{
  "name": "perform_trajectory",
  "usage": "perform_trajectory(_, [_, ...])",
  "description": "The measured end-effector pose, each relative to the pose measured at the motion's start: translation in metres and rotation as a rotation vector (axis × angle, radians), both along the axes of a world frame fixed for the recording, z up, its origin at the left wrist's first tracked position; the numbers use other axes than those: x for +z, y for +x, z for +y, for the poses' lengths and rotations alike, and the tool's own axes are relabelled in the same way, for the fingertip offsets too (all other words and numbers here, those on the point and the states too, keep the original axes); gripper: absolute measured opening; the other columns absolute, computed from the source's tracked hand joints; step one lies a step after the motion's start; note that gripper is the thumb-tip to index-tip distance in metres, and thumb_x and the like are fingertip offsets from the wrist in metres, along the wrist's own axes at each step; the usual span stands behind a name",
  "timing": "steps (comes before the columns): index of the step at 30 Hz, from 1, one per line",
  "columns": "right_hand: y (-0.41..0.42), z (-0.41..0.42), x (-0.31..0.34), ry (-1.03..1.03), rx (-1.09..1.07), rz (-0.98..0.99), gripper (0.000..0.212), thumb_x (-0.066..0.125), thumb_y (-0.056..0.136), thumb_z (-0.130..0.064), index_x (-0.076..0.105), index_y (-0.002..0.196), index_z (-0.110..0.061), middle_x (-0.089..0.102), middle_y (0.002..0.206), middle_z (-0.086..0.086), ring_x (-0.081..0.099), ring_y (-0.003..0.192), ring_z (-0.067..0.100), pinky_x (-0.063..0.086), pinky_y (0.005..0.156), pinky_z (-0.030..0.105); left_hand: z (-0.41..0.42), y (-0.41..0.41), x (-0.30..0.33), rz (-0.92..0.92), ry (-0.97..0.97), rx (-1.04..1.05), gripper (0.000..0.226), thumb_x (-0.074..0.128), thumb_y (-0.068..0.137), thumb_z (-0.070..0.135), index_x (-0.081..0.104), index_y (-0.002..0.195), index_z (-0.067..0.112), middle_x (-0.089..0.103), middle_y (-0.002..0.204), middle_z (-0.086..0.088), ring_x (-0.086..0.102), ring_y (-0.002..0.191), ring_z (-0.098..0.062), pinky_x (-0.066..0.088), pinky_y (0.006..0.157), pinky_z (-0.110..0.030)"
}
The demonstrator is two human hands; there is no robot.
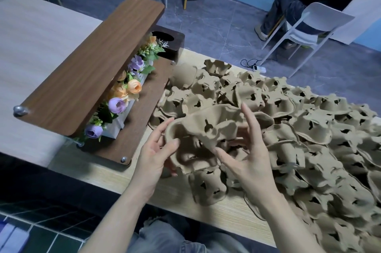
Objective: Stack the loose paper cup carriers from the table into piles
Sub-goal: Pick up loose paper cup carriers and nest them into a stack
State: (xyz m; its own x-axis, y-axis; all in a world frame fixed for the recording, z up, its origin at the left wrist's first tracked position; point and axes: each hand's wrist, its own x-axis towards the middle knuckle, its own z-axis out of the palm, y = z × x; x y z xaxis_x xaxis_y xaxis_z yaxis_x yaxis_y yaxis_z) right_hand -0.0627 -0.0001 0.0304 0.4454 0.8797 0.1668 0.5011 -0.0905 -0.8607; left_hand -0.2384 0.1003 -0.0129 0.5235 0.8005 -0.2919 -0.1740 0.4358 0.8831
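Observation:
A brown pulp cup carrier (208,129) is held above the table, tilted, with a second carrier (191,156) nested under it. My left hand (158,149) grips their left rim, thumb on top. My right hand (247,149) pinches the right side with the thumb below, index finger raised. Another carrier (208,184) lies on the table just beneath. A large heap of loose carriers (309,139) covers the table to the right.
A dark wooden shelf stand (92,73) with artificial flowers (123,96) sits left of the heap. The light wooden table (206,211) has its near edge by my lap. A white chair (309,24) and a seated person are beyond.

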Motion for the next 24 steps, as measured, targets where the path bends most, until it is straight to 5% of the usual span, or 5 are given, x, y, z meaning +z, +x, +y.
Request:
perform_trajectory(5, [-0.002,-0.017,-0.011,0.009,0.078,-0.084,0.072,0.075,0.072,-0.007,0.048,0.133,-0.033,0.057,0.122,-0.011,0.057,0.112,0.012,0.048,0.094,0.029,-0.003,-0.002,-0.001,0.023,0.032,-0.005,0.055,0.064,0.080,0.023,0.053,0.134,0.023,0.068,0.124,0.007,0.063,0.116,-0.008,0.053,0.085,-0.020])
perform_trajectory(11, [-0.007,-0.028,-0.012,-0.010,0.077,-0.019,0.054,0.070,0.072,-0.017,0.054,0.120,-0.034,0.061,0.116,-0.014,0.058,0.111,0.014,0.042,0.094,0.019,-0.005,-0.002,0.002,0.039,0.024,-0.023,0.051,0.068,0.083,0.028,0.053,0.131,0.027,0.070,0.121,0.010,0.064,0.112,-0.007,0.056,0.086,-0.027])
perform_trajectory(14, [-0.008,-0.030,-0.009,-0.034,0.107,0.027,0.045,0.061,0.078,-0.022,0.055,0.120,-0.035,0.061,0.116,-0.011,0.057,0.111,0.016,0.040,0.094,0.016,-0.007,-0.003,0.004,0.046,0.013,-0.026,0.046,0.064,0.082,0.023,0.055,0.126,0.032,0.072,0.113,0.012,0.067,0.103,-0.006,0.051,0.073,-0.025])
perform_trajectory(19, [-0.002,-0.036,-0.004,-0.040,0.149,0.179,0.028,0.057,0.084,-0.024,0.063,0.111,-0.029,0.062,0.110,-0.005,0.057,0.107,0.023,0.044,0.093,0.033,-0.010,-0.005,0.006,0.025,0.008,-0.056,0.047,0.058,0.081,0.022,0.055,0.128,0.030,0.073,0.110,0.008,0.068,0.083,-0.005,0.050,0.054,-0.016])
perform_trajectory(24, [-0.006,-0.033,-0.006,-0.047,0.091,0.149,0.021,0.063,0.085,-0.029,0.067,0.105,-0.032,0.064,0.104,-0.008,0.059,0.103,0.018,0.042,0.090,0.021,-0.014,-0.006,0.004,0.028,0.045,-0.132,0.050,0.053,0.083,0.019,0.052,0.132,0.028,0.072,0.114,0.008,0.066,0.074,-0.003,0.046,0.046,-0.017])
